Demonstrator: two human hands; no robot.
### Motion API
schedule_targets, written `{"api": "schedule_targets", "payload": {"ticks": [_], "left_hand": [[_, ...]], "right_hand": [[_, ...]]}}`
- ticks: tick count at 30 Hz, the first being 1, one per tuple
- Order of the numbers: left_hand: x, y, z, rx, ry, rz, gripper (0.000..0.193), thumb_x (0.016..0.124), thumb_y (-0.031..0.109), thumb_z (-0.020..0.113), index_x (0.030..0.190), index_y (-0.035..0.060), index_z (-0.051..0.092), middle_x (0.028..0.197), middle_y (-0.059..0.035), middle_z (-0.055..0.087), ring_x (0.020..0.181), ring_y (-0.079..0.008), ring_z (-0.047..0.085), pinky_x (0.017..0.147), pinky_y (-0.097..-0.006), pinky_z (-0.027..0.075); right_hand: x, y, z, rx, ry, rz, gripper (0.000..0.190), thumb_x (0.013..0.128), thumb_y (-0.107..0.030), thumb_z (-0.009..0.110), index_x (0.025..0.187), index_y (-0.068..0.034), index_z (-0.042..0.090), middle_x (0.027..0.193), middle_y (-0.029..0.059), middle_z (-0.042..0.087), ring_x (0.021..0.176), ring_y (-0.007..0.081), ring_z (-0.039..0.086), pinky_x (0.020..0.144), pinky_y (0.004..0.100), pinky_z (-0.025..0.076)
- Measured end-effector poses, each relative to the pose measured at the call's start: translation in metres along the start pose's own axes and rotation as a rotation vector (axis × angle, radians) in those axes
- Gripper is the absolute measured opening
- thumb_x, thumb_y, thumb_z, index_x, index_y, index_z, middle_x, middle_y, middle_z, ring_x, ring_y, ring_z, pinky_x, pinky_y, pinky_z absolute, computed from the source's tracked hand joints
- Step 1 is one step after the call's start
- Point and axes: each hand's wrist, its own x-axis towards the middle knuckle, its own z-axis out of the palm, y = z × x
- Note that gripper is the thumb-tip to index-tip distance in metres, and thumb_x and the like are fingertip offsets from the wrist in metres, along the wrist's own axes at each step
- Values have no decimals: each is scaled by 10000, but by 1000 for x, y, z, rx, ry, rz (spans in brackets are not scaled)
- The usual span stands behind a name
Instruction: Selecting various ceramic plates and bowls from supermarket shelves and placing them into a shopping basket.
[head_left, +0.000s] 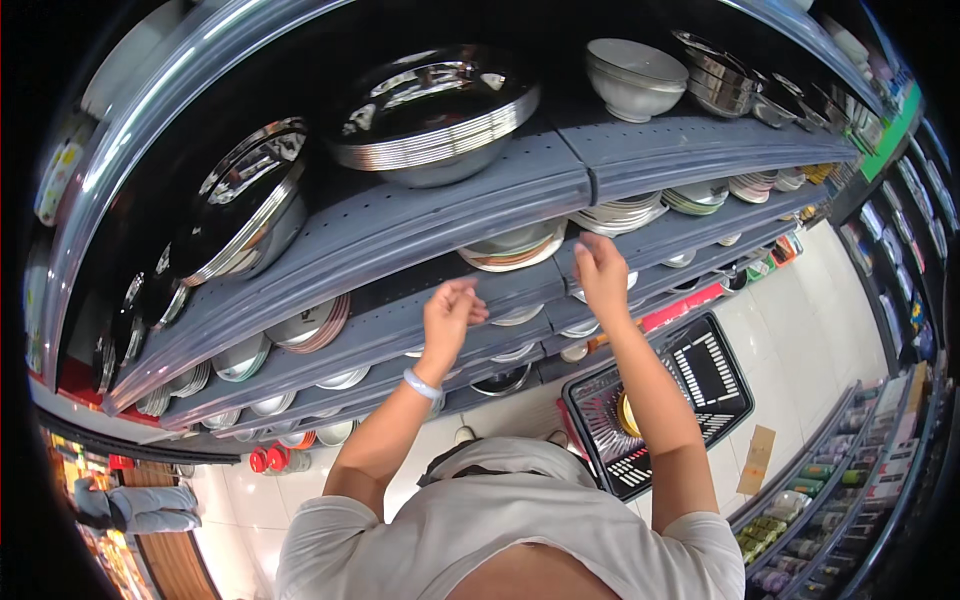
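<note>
My left hand (453, 309), a pale bangle (422, 385) at its wrist, hovers before the shelf with fingers loosely bent and nothing in them. Just beyond it, a stack of plates (517, 251) with coloured rims sits on the second shelf. Slightly higher and to the right is my right hand (604, 276), empty, its fingers loosely curled and blurred. A pile of white plates (619, 214) lies closest to its fingertips; contact cannot be made out. Above both hands, the upper shelf (465, 210) bears nested stainless steel basins (442, 150) and white bowls (636, 82).
A black plastic shopping basket (739, 375) with a yellow item (628, 416) inside stands on the tiled floor, partly behind my right forearm. Cardboard (755, 459) lies near the lower-right shelving (832, 420). Red-lidded jars (279, 457) and another person (142, 508) are at left.
</note>
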Motion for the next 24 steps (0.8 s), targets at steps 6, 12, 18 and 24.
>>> {"api": "schedule_targets", "payload": {"ticks": [6,12,18,24], "left_hand": [[34,29,-12,-70,18,39,332,836,140,503,1090,-64,436,906,-145,562,715,-211,602,621,-274,513],[42,33,-9,-167,-44,-24,291,836,122,509,1064,-50,451,930,-121,523,735,-206,600,609,-265,515],[45,36,-6,-282,-20,-3,213,834,131,531,997,-4,503,869,-94,542,718,-184,593,593,-256,510],[54,43,-12,-332,-35,141,230,870,211,493,1011,30,519,955,-94,568,833,-185,583,734,-309,496]], "right_hand": [[38,-42,33,111,-164,295,232,763,-140,532,741,90,558,536,119,566,433,174,554,383,287,430],[42,-51,39,13,-138,266,143,725,-46,479,698,85,531,513,128,550,416,196,547,400,306,447],[46,-59,36,8,-221,313,141,798,-63,464,880,48,490,534,89,524,398,137,490,348,256,396],[40,-73,32,221,-147,418,122,774,-39,465,854,51,483,574,103,536,422,137,488,375,249,398]]}}
